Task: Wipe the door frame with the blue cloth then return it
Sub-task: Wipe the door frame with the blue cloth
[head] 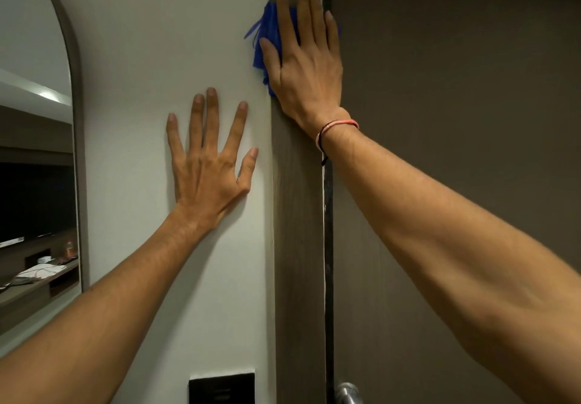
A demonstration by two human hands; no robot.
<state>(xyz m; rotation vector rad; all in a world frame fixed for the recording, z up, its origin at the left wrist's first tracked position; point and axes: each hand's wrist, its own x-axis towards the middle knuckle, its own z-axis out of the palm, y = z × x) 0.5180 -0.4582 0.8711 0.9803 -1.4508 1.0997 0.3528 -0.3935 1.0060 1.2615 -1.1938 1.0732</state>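
Note:
A brown wooden door frame [297, 246] runs top to bottom through the middle of the view. My right hand [306, 63] lies flat high up on it, pressing the blue cloth [267, 34] against the wood. The cloth sticks out past the thumb and onto the edge of the white wall. Most of it is hidden under the palm and fingers. My left hand [209, 158] rests flat on the white wall [157, 41] just left of the frame, fingers spread, holding nothing.
The closed brown door [456, 89] fills the right side, with a metal handle [347, 392] at the bottom. A dark switch plate [221, 388] sits low on the wall. An arched mirror [34, 152] hangs at the left.

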